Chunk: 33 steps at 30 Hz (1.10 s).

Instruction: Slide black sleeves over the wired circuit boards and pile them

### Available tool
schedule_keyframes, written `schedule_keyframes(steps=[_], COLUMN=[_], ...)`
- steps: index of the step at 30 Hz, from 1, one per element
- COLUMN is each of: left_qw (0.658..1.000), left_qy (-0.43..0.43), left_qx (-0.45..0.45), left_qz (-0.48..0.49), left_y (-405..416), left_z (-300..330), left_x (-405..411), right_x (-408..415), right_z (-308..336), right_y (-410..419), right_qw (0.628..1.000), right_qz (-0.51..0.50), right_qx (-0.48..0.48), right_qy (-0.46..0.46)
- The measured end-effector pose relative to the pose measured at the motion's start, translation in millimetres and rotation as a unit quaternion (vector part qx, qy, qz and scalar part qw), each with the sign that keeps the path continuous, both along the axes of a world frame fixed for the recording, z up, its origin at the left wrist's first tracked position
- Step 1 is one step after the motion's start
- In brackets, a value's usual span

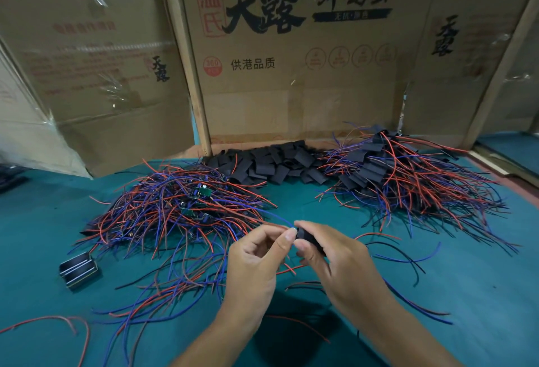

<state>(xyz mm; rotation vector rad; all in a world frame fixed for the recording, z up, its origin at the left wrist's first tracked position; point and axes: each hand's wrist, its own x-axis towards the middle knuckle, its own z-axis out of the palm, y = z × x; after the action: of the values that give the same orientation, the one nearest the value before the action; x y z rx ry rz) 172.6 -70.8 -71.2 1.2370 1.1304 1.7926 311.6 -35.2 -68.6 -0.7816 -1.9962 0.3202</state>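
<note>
Right hand (332, 253) around matte, apparently flattened sleeve (309, 240)

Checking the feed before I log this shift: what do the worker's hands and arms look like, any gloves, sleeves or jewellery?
Both are bare. The left hand and right hand show no gloves, and no rings or watch show on the visible sides. The forearms run to the bottom edge of the frame with no sleeves, straps or cables in view. Fingernails are short and unpainted.

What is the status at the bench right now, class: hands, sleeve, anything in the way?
Left hand pinching wires. Right hand gripping a black tubular sleeve. Tangled red and blue wire pile lies close by left, not blocking.
</note>
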Motion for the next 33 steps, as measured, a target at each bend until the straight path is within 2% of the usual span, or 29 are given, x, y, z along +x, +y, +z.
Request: schedule_keyframes(steps=[5, 7, 9, 11, 13, 15, 16, 19, 23, 26, 28, 30, 32, 33], left_qw=[0.999, 0.997, 0.982, 0.940, 0.870, 0.809, 0.790, 0.765, 0.759, 0.760, 0.763, 0.766, 0.766, 0.767], left_qy=[0.030, 0.081, 0.179, 0.317, 0.458, 0.546, 0.568, 0.591, 0.596, 0.597, 0.595, 0.593, 0.595, 0.595], left_qx=[-0.006, 0.004, 0.027, 0.073, 0.115, 0.135, 0.139, 0.136, 0.120, 0.104, 0.095, 0.090, 0.083, 0.078], left_qz=[-0.008, 0.012, 0.055, 0.099, 0.138, 0.170, 0.183, 0.214, 0.235, 0.236, 0.234, 0.231, 0.229, 0.228], left_y=[2.7, 2.8, 4.7, 8.4, 11.5, 12.9, 13.5, 14.4, 14.8, 15.7, 16.8, 17.1, 18.0, 18.4], left_z=[-1.6, -3.5, -6.9, -10.2, -12.9, -12.9, -11.6, -6.7, -5.1, -5.5, -6.3, -6.9, -6.9, -6.9], left_x=[-5.0, -8.5, -15.7, -26.0, -32.4, -35.6, -36.7, -40.1, -46.9, -51.3, -52.6, -51.8, -51.2, -51.4], right_x=[5.8, 6.1, 8.9, 15.6, 26.4, 39.7, 46.7, 66.1, 91.0, 98.7, 97.3, 93.5, 82.3, 69.8], right_z=[5.6, 11.2, 23.2, 45.9, 74.2, 100.9, 111.5, 127.2, 123.4, 111.7, 106.2, 105.8, 105.6, 103.4], right_y=[-0.5, -2.1, 4.7, 26.2, 62.8, 110.8, 136.2, 200.2, 244.8, 254.6, 253.3, 250.6, 245.9, 243.4], right_qw=[0.997, 0.996, 0.994, 0.988, 0.981, 0.969, 0.959, 0.929, 0.904, 0.867, 0.864, 0.855, 0.844, 0.858], right_qz=[0.024, 0.004, -0.035, -0.068, -0.099, -0.155, -0.196, -0.297, -0.377, -0.395, -0.385, -0.409, -0.439, -0.420], right_qx=[-0.015, -0.025, -0.032, -0.032, 0.001, 0.045, 0.053, 0.036, -0.028, -0.112, -0.138, -0.113, -0.015, 0.030], right_qy=[-0.071, -0.086, -0.098, -0.133, -0.164, -0.186, -0.199, -0.216, -0.201, -0.281, -0.294, -0.299, -0.307, -0.293])
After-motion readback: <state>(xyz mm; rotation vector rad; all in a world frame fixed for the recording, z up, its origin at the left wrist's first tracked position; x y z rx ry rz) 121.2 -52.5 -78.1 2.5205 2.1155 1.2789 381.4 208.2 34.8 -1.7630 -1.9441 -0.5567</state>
